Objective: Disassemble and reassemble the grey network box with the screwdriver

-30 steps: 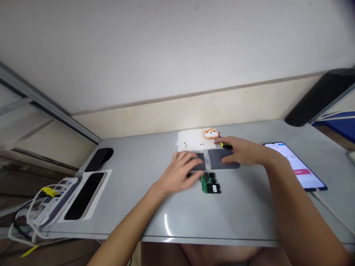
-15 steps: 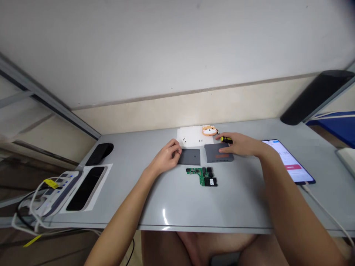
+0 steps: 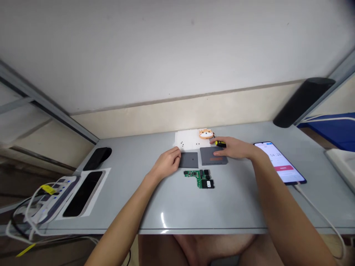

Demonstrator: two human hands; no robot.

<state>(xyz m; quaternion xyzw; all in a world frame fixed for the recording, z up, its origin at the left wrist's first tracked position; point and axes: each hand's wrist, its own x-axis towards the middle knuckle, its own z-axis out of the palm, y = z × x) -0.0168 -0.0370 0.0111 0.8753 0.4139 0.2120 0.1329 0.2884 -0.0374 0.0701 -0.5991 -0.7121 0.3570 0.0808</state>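
Note:
My left hand (image 3: 168, 162) is closed, its curled fingers at the left end of a flat dark grey panel (image 3: 189, 160) on the table. To its right, my right hand (image 3: 231, 147) rests over a dark grey box-shaped case (image 3: 206, 156), thumb on its top and forefinger reaching along its far side. A small yellow-and-black screwdriver (image 3: 220, 143) is tucked in that hand, its tip hidden. Nearer me lies a green circuit board (image 3: 199, 174) with black parts and a white label. Several tiny dark screws (image 3: 182, 143) sit on a white paper (image 3: 188, 136) behind the panel.
An orange dog-face case (image 3: 206, 133) sits on the paper. A lit phone (image 3: 283, 164) with a cable lies right, near a black cylinder (image 3: 303, 101). Leftward are a dark phone (image 3: 83, 194), a power strip (image 3: 55, 201) with cables, and a black object (image 3: 95, 158).
The camera view has shifted slightly, so the table's things appear a little further left and lower. Both hands keep nearly the same places and grips.

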